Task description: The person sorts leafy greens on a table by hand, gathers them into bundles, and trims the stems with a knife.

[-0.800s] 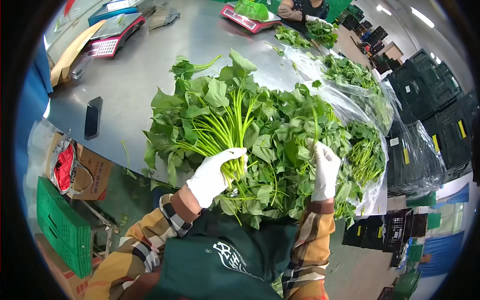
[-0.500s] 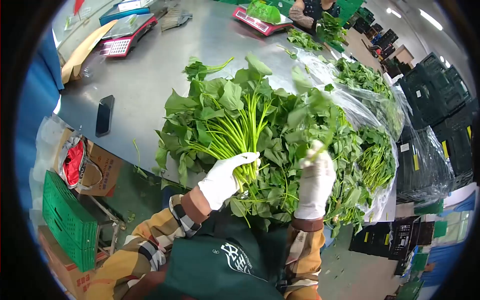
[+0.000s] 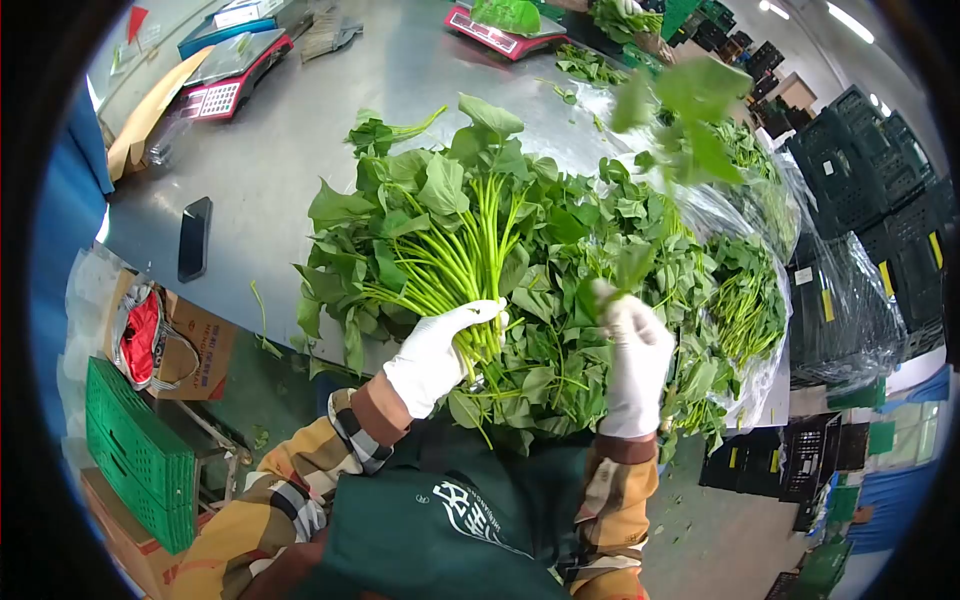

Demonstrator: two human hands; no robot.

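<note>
My left hand, in a white glove, is wrapped round the cut ends of a thick bunch of leafy green stems, which look like sweet potato greens. The leaves fan out away from me over the metal table. To the right, my gloved right hand pinches a leafy stem at its fingertips; motion smears the fingertips and the leaves. More blurred leaves show farther up. Beneath and between both hands spreads a loose pile of the same greens.
Clear plastic sheeting with more greens lies on the right. A phone rests on the metal table at left. Two red scales stand farther back. Green crates are stacked at lower left, dark crates at right. Another person's hand holds greens at the top.
My right hand has turned slightly, and blurred leaves now show higher at upper right. My left hand keeps hold of the bunch. The view has shifted a little.
</note>
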